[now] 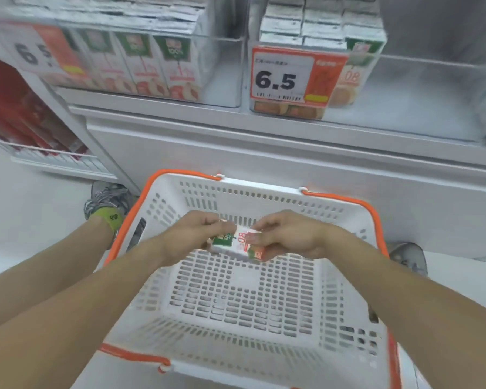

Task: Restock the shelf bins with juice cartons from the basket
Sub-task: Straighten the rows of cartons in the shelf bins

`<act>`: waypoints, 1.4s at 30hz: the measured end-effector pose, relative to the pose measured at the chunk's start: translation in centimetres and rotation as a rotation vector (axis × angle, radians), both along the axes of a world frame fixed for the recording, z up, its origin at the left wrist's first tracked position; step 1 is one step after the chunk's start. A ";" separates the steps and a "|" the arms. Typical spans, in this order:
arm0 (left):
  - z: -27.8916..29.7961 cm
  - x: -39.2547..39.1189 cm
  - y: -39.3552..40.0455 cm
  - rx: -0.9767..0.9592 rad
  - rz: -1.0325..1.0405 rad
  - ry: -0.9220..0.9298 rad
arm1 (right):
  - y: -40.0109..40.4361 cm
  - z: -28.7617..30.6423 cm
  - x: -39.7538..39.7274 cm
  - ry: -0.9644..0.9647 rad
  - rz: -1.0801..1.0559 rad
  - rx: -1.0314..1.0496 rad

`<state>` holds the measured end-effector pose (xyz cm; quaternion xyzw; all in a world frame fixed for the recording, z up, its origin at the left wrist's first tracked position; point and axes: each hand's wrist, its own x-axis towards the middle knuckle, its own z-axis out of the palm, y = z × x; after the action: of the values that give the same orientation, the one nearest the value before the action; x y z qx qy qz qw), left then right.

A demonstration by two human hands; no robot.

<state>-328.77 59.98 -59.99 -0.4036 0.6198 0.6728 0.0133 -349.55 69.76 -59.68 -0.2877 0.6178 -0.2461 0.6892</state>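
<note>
STEP: lifting what looks like the last juice carton point(237, 244) from the white perforated plastic basket point(236, 301) | GRIP: left hand point(192, 233) and right hand point(288, 234) each clasp an end, carton over the basket's far half | NEXT: likely raise it to the clear, half-filled right bin point(404, 88) | MATERIAL: smooth boxy printed card; basket has orange handles point(357, 204).

This is a shop aisle. Clear plastic shelf bins point(225, 68) on a white shelf hold rows of green, white and red juice cartons point(180, 71), and an orange-and-white price tag reading 6.5 with a barcode point(289, 77) hangs on one bin front. A white perforated shopping basket with orange handles point(264, 192) sits on the pale floor below, and at left a rack holds what seem to be red packets point(26, 116)
</note>
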 end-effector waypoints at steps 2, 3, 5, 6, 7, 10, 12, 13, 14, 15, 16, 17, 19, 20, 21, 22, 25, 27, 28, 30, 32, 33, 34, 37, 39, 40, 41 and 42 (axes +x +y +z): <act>2.5 -1.1 0.7 0.151 0.096 0.156 | 0.0 3.4 -2.0 -0.028 -0.022 -0.003; 3.7 -1.8 1.1 0.212 0.117 0.217 | 0.2 5.1 -2.7 -0.031 -0.051 -0.003; 6.0 -3.3 2.1 0.255 0.120 0.286 | 0.9 8.0 -4.2 -0.041 -0.125 0.009; 7.0 -4.2 2.7 0.253 0.116 0.301 | 1.5 9.3 -4.8 -0.052 -0.148 0.016; 8.0 -5.2 3.3 0.243 0.112 0.311 | 2.1 10.7 -5.4 -0.056 -0.148 0.026; 10.6 -7.9 5.2 0.150 0.151 0.325 | 4.2 14.5 -6.9 0.011 -0.034 0.017; 12.3 -9.3 6.0 0.001 0.166 0.340 | 5.6 16.8 -7.7 0.127 0.067 -0.042; 13.3 -9.9 6.1 -0.085 0.144 0.355 | 6.2 17.9 -8.1 0.224 0.105 -0.085; 14.3 -10.3 6.2 -0.166 0.103 0.371 | 6.6 18.8 -8.5 0.331 0.126 -0.140; 15.4 -10.7 6.2 -0.252 0.044 0.381 | 6.9 19.7 -8.9 0.431 0.131 -0.208; 16.6 -11.1 6.1 -0.343 -0.011 0.383 | 7.1 20.8 -9.2 0.518 0.126 -0.296; 17.7 -11.4 6.0 -0.432 -0.050 0.385 | 7.2 21.8 -9.4 0.576 0.116 -0.405; 19.7 -12.1 5.7 -0.576 -0.059 0.417 | 7.1 23.8 -9.8 0.611 0.090 -0.639; 20.6 -12.4 5.5 -0.631 -0.044 0.444 | 6.9 24.5 -10.1 0.619 0.059 -0.730; 21.4 -12.8 5.2 -0.693 -0.031 0.461 | 6.7 25.1 -10.3 0.634 0.015 -0.803; 22.2 -13.0 4.7 -0.789 -0.023 0.457 | 6.4 25.6 -10.5 0.670 -0.034 -0.871; 23.7 -13.4 2.3 -1.217 -0.028 0.281 | 5.1 26.7 -10.8 0.941 -0.193 -1.028; 23.0 -13.4 0.1 -1.447 -0.057 0.135 | 3.9 26.9 -11.0 1.111 -0.261 -1.047; 22.3 -13.4 -1.0 -1.549 -0.081 0.074 | 3.3 26.8 -11.1 1.166 -0.253 -1.023; 20.7 -13.2 -2.8 -1.659 -0.095 -0.019 | 2.1 26.2 -11.5 1.243 -0.159 -0.904; 19.7 -12.8 -3.7 -1.647 -0.051 -0.036 | 1.1 25.2 -11.7 1.273 -0.053 -0.784; 19.4 -12.6 -4.0 -1.635 -0.017 -0.023 | 0.6 24.7 -11.7 1.265 -0.014 -0.746; 19.2 -12.5 -4.1 -1.612 0.019 -0.005 | 0.2 24.2 -11.6 1.249 0.020 -0.714; 18.5 -12.3 -4.1 -1.532 0.109 0.039 | -0.8 23.5 -11.4 1.239 0.129 -0.602; 18.0 -12.1 -4.0 -1.490 0.125 0.095 | -1.0 23.5 -11.3 1.251 0.173 -0.549; 17.7 -12.0 -4.0 -1.489 0.131 0.125 | -1.0 23.6 -11.2 1.258 0.189 -0.537; 17.5 -11.8 -4.1 -1.499 0.136 0.148 | -1.0 23.7 -11.3 1.271 0.206 -0.533; 17.2 -11.7 -4.2 -1.508 0.138 0.165 | -1.0 23.8 -11.4 1.294 0.218 -0.534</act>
<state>-340.47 55.81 -42.78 -0.2896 0.8841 0.0943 -0.3544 -360.95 68.76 -35.89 -0.5957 0.7895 -0.0984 0.1104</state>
